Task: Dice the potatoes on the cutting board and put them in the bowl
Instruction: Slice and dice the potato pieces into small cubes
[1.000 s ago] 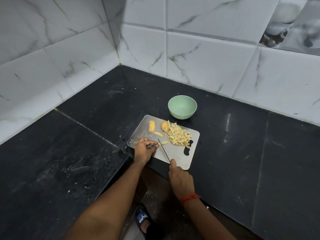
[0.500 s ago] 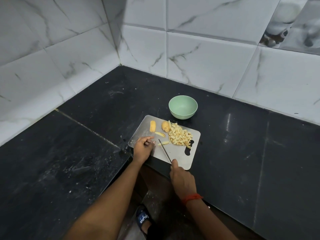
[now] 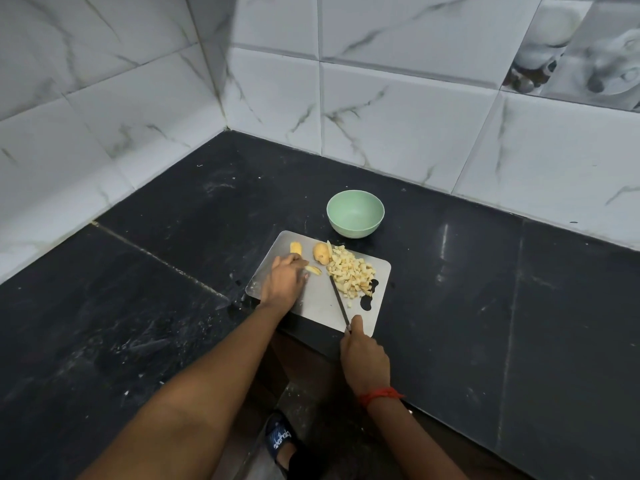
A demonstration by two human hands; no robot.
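Black counter, marble-tiled corner. We see left hand fingers bent down onto potato slice on cutting board, grip unclear. Right hand wraps knife handle, blade tip at diced pile. Bowl sits just beyond the board.

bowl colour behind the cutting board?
Pale mint green bowl, plain, no pattern; seen in the head view, the only one.

Metal cutting board: diced potato pile at right, 3 larger yellow pieces at left. Green bowl upright, empty, just beyond board's far edge.
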